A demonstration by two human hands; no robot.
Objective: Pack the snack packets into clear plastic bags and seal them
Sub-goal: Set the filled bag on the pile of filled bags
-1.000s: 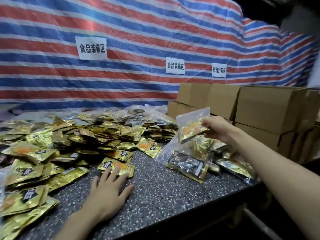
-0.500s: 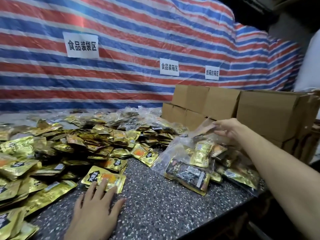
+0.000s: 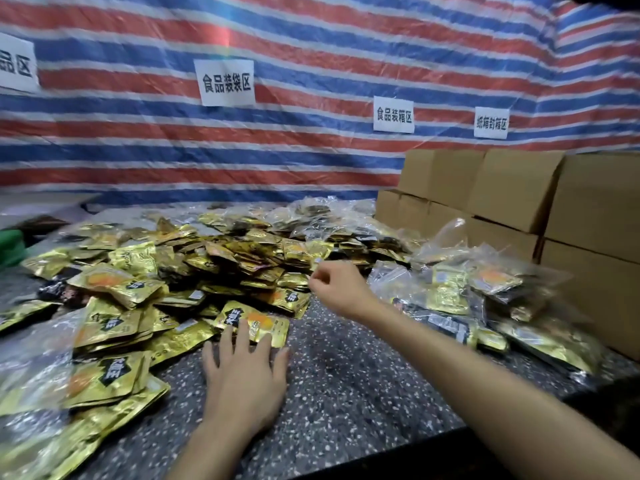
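gold packets (image 3: 114, 282): heaped loose over left and middle of table, overlapping, foil shiny; not bagged, by the look of it.
left hand (image 3: 242, 379): flat on table, fingers straight and spread, gripping nothing; tips resting on near edge of one packet.
single packet (image 3: 258, 323): flat at front of heap, touching left fingertips, partly over its neighbours.
table (image 3: 346, 393): dark speckled stone, bare patch between the two arms.
right hand (image 3: 337, 289): raised between heap and filled bags, fingers curled, thumb close to forefinger; nothing plainly held, cannot tell whether pinching clear film or nothing at all.
filled bags (image 3: 446, 292): clear plastic with packets inside, piled at right, just in front of boxes.
boxes (image 3: 519, 192): brown card, stacked far right against striped sheet.
likely step: gathering packets for a fresh bag.
risk, slipping: smooth foil under flat fingers, likely to skid or drag neighbours along, spoiling the count.
risk, forearm: right arm close over filled bags; a careless sweep could push some off the table's right edge.
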